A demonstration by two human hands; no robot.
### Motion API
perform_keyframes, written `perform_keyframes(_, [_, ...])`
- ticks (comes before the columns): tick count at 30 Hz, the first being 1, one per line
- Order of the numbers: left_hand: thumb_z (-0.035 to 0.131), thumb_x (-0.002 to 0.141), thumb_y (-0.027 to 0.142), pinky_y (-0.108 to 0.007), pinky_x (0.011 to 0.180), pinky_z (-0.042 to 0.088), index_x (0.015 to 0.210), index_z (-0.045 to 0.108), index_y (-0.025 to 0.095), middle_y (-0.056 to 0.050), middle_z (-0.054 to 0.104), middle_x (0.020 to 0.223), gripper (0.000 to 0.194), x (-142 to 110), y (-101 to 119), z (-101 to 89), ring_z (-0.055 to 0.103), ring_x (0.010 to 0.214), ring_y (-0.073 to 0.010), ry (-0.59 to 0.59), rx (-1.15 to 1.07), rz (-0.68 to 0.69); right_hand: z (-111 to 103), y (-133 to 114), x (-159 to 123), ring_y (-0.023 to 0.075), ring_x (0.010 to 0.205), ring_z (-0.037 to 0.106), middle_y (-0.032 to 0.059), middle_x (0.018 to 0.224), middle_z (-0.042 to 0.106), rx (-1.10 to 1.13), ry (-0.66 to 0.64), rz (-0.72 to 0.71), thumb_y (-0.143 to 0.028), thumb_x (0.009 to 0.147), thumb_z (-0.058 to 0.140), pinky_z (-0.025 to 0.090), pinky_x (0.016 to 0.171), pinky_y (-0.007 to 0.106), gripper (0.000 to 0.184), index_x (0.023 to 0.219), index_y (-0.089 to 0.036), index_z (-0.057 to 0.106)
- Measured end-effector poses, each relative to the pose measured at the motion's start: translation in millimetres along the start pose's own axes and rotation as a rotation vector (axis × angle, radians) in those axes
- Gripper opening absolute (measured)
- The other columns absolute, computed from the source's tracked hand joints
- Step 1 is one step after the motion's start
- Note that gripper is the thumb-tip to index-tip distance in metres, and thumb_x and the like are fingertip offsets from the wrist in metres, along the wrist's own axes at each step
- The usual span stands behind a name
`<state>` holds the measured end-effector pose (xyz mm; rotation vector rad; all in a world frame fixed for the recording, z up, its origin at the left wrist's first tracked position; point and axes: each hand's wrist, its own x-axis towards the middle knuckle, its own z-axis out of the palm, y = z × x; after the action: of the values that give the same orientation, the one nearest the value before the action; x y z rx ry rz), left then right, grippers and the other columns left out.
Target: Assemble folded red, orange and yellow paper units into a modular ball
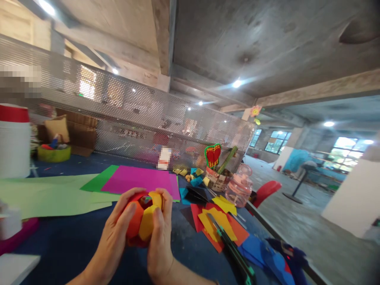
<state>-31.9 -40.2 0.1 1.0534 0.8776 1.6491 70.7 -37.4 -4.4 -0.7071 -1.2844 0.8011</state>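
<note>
Between my two hands is a rounded, hollow ball of folded paper (146, 225) in red, orange and yellow panels, with an opening at its top. My left hand (117, 223) wraps its left side, thumb on an orange panel. My right hand (162, 229) presses the right side, thumb over a yellow panel. The ball is held just above the dark blue tabletop (83, 241). To the right, orange, red and yellow paper pieces (218, 221) lie in a loose pile. A green-and-black utility knife (233, 249) rests across them.
Purple sheets (139, 180) and pale green paper (53, 196) lie behind and left. A woven basket (218, 178), a clear pink jar (239, 188) and small folded papers (196, 180) stand at the back right. Blue paper (264, 253) lies near the right edge; a perforated metal screen (133, 114) rises behind.
</note>
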Motion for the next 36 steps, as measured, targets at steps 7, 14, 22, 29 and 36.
perform_keyframes(7, [0.061,0.090,0.051,-0.025,0.088,0.054,0.118,0.062,0.030,0.000,0.068,0.126,0.035,1,-3,-1.6,0.066,0.110,-0.0233,0.017,0.047,0.071,-1,-1,4,0.0251,0.106,0.061,0.0048,0.114,0.062,0.005,-0.024,0.050,-0.038,0.095,0.045,0.052,0.095,0.042,0.030,0.122,-0.030,0.056])
perform_keyframes(14, [0.062,0.088,0.050,-0.027,0.083,0.057,0.115,0.065,0.029,0.000,0.072,0.121,0.034,1,-1,-0.7,0.069,0.107,-0.0251,0.040,0.057,0.065,0,-7,6,0.0248,0.104,0.062,0.0054,0.111,0.062,0.023,-0.038,0.049,-0.040,0.095,0.044,0.053,0.092,0.041,0.028,0.118,-0.029,0.057])
perform_keyframes(22, [0.062,0.087,0.052,-0.030,0.086,0.059,0.119,0.066,0.026,-0.004,0.071,0.126,0.042,4,3,0.8,0.069,0.108,-0.0266,0.031,0.048,0.049,1,-13,9,0.0233,0.104,0.062,0.0044,0.113,0.063,-0.010,-0.093,-0.058,-0.039,0.091,0.059,0.052,0.094,0.041,0.029,0.118,-0.029,0.059])
perform_keyframes(29, [0.065,0.084,0.054,-0.037,0.087,0.061,0.111,0.066,0.026,-0.005,0.071,0.123,0.039,-2,11,3.3,0.068,0.112,-0.0311,0.020,0.054,0.050,2,-15,10,0.0218,0.103,0.060,0.0033,0.109,0.060,-0.054,-0.090,-0.069,-0.027,0.089,0.054,0.049,0.095,0.039,0.022,0.111,-0.027,0.058])
perform_keyframes(36, [0.065,0.085,0.050,-0.037,0.090,0.060,0.105,0.069,0.028,-0.002,0.073,0.115,0.030,0,9,2.6,0.069,0.109,-0.0302,0.043,0.083,0.100,1,-16,11,0.0234,0.106,0.061,0.0048,0.110,0.062,-0.060,-0.081,-0.104,-0.025,0.088,0.055,0.049,0.097,0.042,0.020,0.108,-0.026,0.060])
